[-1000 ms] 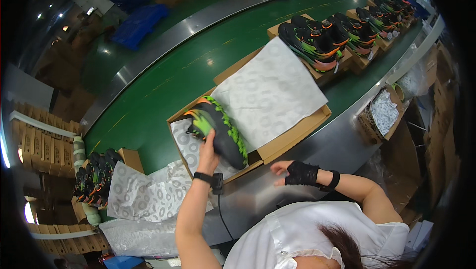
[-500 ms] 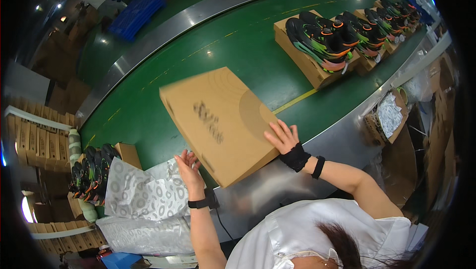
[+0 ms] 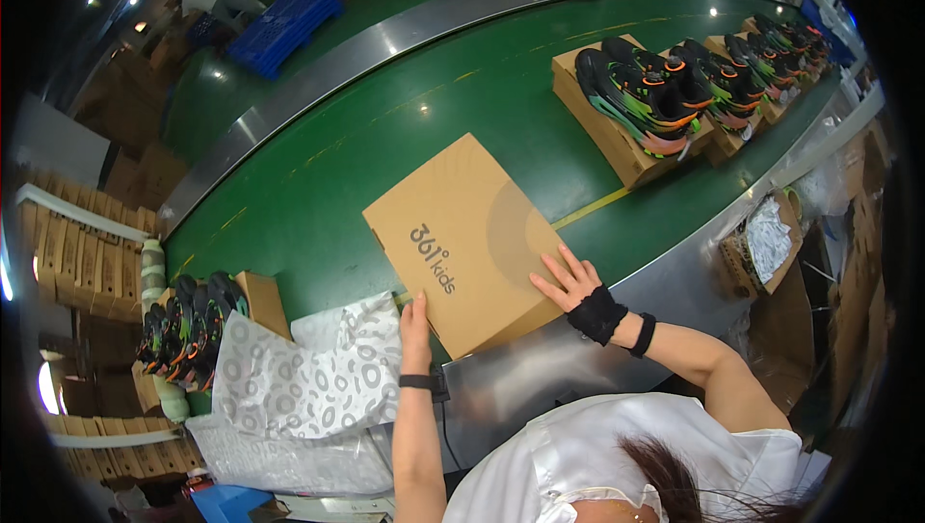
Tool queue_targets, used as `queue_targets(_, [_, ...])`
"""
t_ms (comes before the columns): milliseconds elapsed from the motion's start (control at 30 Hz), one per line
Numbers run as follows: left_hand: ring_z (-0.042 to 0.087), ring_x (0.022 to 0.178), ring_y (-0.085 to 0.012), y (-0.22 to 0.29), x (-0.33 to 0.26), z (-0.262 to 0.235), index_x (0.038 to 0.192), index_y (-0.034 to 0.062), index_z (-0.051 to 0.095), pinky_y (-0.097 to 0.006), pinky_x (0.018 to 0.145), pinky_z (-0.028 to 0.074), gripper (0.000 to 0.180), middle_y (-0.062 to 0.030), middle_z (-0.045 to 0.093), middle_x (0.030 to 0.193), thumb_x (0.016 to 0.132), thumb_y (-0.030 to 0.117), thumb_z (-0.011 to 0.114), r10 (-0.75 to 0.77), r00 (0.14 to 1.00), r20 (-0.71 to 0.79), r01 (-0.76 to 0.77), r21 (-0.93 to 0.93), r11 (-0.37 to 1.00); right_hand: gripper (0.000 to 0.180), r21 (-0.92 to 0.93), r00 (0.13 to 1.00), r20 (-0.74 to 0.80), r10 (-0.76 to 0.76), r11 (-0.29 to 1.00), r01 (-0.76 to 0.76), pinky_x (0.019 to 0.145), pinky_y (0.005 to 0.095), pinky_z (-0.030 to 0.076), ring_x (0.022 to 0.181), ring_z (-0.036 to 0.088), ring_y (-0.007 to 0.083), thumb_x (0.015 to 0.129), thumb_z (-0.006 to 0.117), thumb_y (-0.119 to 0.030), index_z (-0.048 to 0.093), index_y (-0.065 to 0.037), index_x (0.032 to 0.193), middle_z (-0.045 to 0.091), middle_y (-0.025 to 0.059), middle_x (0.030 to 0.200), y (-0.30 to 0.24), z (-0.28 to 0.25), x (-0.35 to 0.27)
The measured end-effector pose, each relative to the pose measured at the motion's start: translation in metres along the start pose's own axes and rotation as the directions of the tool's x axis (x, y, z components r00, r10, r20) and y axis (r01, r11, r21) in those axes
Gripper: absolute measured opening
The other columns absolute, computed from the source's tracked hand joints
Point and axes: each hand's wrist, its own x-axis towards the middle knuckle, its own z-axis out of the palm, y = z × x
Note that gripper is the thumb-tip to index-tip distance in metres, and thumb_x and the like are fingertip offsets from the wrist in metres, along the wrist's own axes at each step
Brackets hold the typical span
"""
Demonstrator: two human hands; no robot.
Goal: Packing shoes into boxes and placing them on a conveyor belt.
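Closed shoe box on green belt

The brown shoe box (image 3: 467, 239) (lid shut) is lain flat on the green conveyor belt (image 3: 318, 167), near edge. Left hand (image 3: 416, 316) is pressed open against its near-left side, right hand (image 3: 570, 279) spread flat on its right corner; nothing is gripped. Patterned tissue paper (image 3: 308, 379) is seen just left.

— Where does the head view look from?
— High above, facing down and forward over the green conveyor belt (image 3: 318, 167), which arcs from nine o'clock to two o'clock.
— How near?
— The closed cardboard box (image 3: 467, 239) sits close at centre; the person's forearms enter from six o'clock. Straight edges bend toward the rim.
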Motion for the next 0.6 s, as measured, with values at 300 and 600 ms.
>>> queue_targets(300, [0.057,0.085,-0.0210,0.030,-0.108,0.022,0.110,-0.0003,0.046,-0.030,0.070,0.048,0.054,-0.0117,0.056,0.098,0.079,0.044,0.044,-0.116,0.986,0.121,0.161,-0.481,0.862,0.037,0.138,0.990,-0.099,-0.101,0.984,0.114,0.074,0.0372,0.040,0.106,0.047,0.0299,0.068,0.049,-0.005,0.058,-0.015,0.103,0.051,0.0135,0.114,-0.007,-0.104,-0.004])
queue_targets(600, [0.051,0.097,-0.0250,-0.037,-0.306,-0.059,0.119,0.0034,0.040,-0.038,0.077,0.047,0.063,-0.0121,0.048,0.114,0.078,0.050,0.048,0.169,0.776,-0.608,-0.583,-0.589,0.559,0.073,0.662,1.000,0.022,0.019,0.749,-0.029,0.095,0.0394,0.032,0.114,0.038,0.0358,0.061,0.070,-0.017,0.034,-0.001,0.124,0.036,0.0211,0.124,-0.035,-0.038,0.010])
